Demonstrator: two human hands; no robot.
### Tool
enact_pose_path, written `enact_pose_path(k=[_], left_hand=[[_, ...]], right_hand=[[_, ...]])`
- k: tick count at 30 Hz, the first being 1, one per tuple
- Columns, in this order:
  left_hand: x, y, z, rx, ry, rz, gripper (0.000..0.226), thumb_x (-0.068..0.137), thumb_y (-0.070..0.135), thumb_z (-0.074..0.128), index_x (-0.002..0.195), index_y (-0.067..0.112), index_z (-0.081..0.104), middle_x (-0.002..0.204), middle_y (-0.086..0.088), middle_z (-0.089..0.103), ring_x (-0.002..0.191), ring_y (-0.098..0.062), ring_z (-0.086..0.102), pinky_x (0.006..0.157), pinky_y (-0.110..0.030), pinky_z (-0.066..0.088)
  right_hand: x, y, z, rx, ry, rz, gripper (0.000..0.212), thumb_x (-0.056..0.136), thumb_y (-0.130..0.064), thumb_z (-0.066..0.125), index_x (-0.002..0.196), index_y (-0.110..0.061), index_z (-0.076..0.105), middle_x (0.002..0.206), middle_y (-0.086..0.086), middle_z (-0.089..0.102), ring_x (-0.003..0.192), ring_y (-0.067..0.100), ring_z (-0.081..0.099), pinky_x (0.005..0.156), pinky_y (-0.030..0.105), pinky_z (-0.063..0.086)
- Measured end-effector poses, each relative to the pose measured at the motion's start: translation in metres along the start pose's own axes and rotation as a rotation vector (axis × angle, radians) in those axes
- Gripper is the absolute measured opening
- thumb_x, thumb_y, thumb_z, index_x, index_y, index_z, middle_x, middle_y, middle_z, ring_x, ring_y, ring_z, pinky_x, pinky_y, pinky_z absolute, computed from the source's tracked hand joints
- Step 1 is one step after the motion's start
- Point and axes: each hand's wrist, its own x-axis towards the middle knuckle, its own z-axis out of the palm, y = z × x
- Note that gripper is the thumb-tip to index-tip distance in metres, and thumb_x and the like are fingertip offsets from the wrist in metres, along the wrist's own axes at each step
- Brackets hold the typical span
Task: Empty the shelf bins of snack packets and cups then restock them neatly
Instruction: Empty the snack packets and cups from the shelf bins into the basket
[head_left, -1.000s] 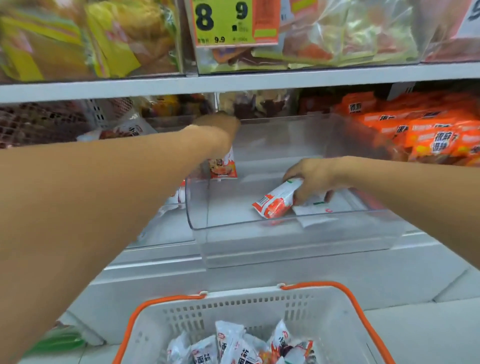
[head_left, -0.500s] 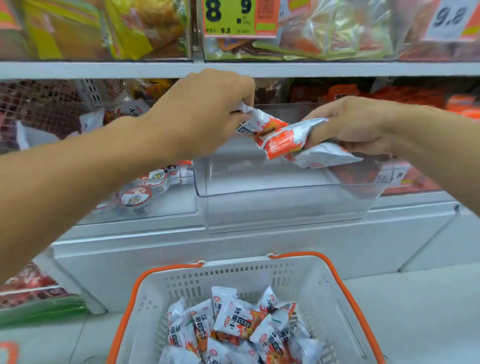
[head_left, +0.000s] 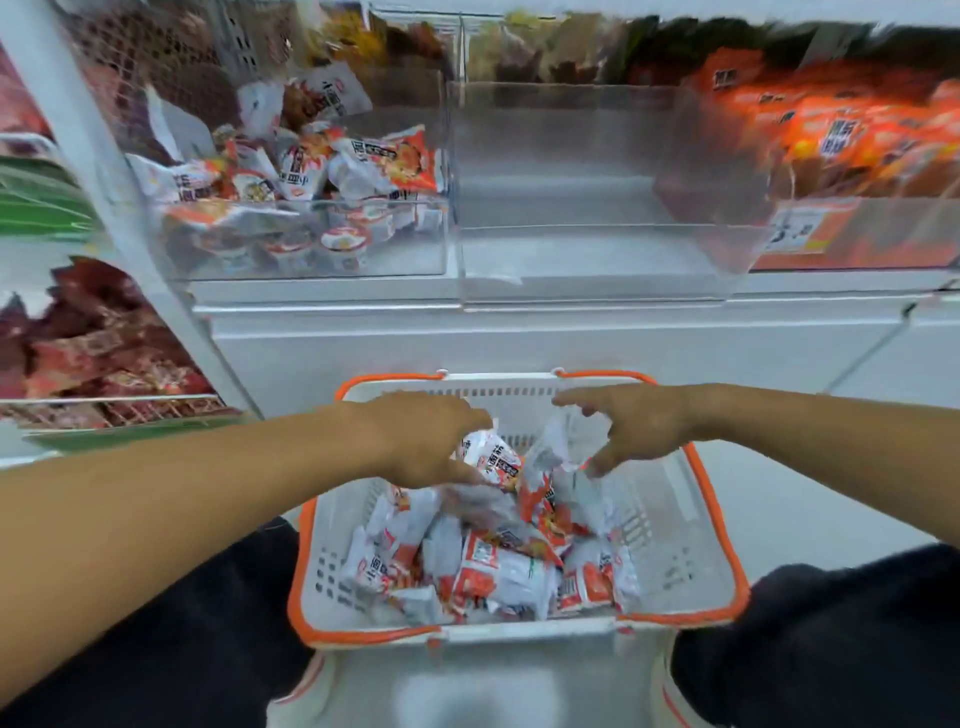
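Clear plastic middle bin (head_left: 597, 208), 12 o'clock: emptied. Left clear bin (head_left: 311, 260), 10 o'clock: packets, cups remaining. White orange-rimmed basket (head_left: 691, 571), 6 o'clock: holds white-orange snack packets (head_left: 493, 566). Left hand (head_left: 431, 441), right hand (head_left: 634, 431): fingers spread, apparently gripping nothing. Restocking pending.

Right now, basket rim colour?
Orange rim on a white perforated shopping basket; only the head view shows it.

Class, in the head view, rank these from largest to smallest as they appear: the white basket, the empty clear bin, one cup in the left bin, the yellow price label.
1. White basket, though it sits nearest the camera.
2. Empty clear bin.
3. Yellow price label and cup: too alike and blurred to rank.
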Motion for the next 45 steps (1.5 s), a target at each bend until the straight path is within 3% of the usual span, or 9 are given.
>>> enact_pose_path(k=[3, 9, 15, 22, 27, 33, 36, 41, 45], left_hand=[[0.011, -0.022, 0.036, 0.028, -0.118, -0.261, 0.079, 0.093, 0.060, 0.052, 0.155, 0.023, 0.021, 0.155, -0.006, 0.032, 0.136, -0.032, 0.041, 0.108, -0.043, 0.040], [0.013, -0.083, 0.114, -0.170, -0.103, -0.835, 0.072, 0.095, 0.017, 0.044, 0.153, -0.003, 0.006, 0.158, -0.025, 0.012, 0.138, -0.039, 0.035, 0.107, -0.046, 0.041], [0.006, -0.095, 0.116, -0.288, -0.072, -0.790, 0.033, 0.095, 0.001, 0.042, 0.128, -0.001, 0.040, 0.125, -0.018, 0.052, 0.101, -0.029, 0.058, 0.072, -0.032, 0.046], [-0.010, -0.117, 0.120, -0.367, -0.059, -0.882, 0.033, 0.094, 0.005, 0.045, 0.126, 0.004, 0.039, 0.118, -0.016, 0.057, 0.090, -0.027, 0.055, 0.068, -0.032, 0.044], [-0.023, -0.116, 0.071, -0.247, -0.261, -0.689, 0.014, 0.095, 0.015, 0.048, 0.081, 0.011, 0.049, 0.086, -0.006, 0.051, 0.062, -0.015, 0.044, 0.053, -0.023, 0.035], [-0.089, -0.129, -0.101, -0.169, 0.508, -0.450, 0.022, 0.085, 0.039, 0.073, 0.087, 0.017, 0.069, 0.089, 0.000, 0.070, 0.088, -0.022, 0.065, 0.078, -0.037, 0.054], [-0.105, -0.135, -0.120, -0.115, 0.912, -0.436, 0.040, 0.084, 0.040, 0.075, 0.117, 0.023, 0.061, 0.114, 0.001, 0.064, 0.107, -0.022, 0.058, 0.089, -0.041, 0.050], [-0.067, -0.182, -0.088, -0.035, 0.693, -0.567, 0.043, 0.092, 0.034, 0.065, 0.128, 0.016, 0.053, 0.128, -0.009, 0.058, 0.119, -0.032, 0.052, 0.097, -0.045, 0.045], [-0.052, -0.195, -0.083, -0.124, 0.680, -0.578, 0.019, 0.095, 0.020, 0.060, 0.115, 0.018, 0.062, 0.115, -0.010, 0.064, 0.106, -0.034, 0.059, 0.085, -0.043, 0.050]], right_hand=[[0.016, 0.027, 0.009, -0.215, -0.028, 0.161, 0.083, 0.092, -0.045, 0.065, 0.156, -0.016, 0.023, 0.158, 0.007, 0.034, 0.143, 0.023, 0.035, 0.111, 0.027, 0.031], [0.023, 0.109, 0.015, -0.125, 0.189, 0.558, 0.055, 0.100, -0.033, 0.052, 0.144, -0.001, 0.038, 0.143, 0.016, 0.044, 0.126, 0.032, 0.050, 0.100, 0.031, 0.044], [0.055, 0.109, 0.059, 0.126, 0.210, 0.658, 0.013, 0.094, -0.006, 0.049, 0.102, 0.003, 0.053, 0.089, 0.018, 0.058, 0.076, 0.033, 0.061, 0.061, 0.039, 0.055], [0.055, 0.088, 0.055, 0.323, 0.171, 0.633, 0.010, 0.091, 0.004, 0.047, 0.097, 0.006, 0.055, 0.091, 0.028, 0.064, 0.077, 0.048, 0.069, 0.059, 0.058, 0.059], [0.050, 0.031, 0.020, -0.251, 0.030, 0.425, 0.014, 0.095, -0.020, 0.053, 0.103, -0.012, 0.061, 0.099, 0.002, 0.062, 0.094, 0.021, 0.064, 0.063, 0.021, 0.052], [-0.004, -0.143, -0.080, -0.383, 0.455, -0.214, 0.027, 0.090, -0.047, 0.064, 0.074, -0.026, 0.059, 0.075, -0.010, 0.060, 0.073, 0.010, 0.055, 0.069, 0.032, 0.048], [-0.005, -0.183, -0.120, -0.400, 0.842, -0.429, 0.021, 0.092, -0.042, 0.063, 0.105, -0.025, 0.062, 0.103, -0.002, 0.063, 0.098, 0.023, 0.058, 0.081, 0.041, 0.051], [0.074, -0.198, -0.131, -0.660, 0.727, -0.197, 0.028, 0.098, -0.033, 0.058, 0.117, -0.013, 0.055, 0.120, 0.007, 0.062, 0.113, 0.030, 0.056, 0.095, 0.037, 0.042], [0.106, -0.206, -0.132, -0.584, 0.747, -0.163, 0.014, 0.092, -0.001, 0.055, 0.100, -0.012, 0.058, 0.096, 0.010, 0.063, 0.096, 0.034, 0.063, 0.069, 0.035, 0.043]])
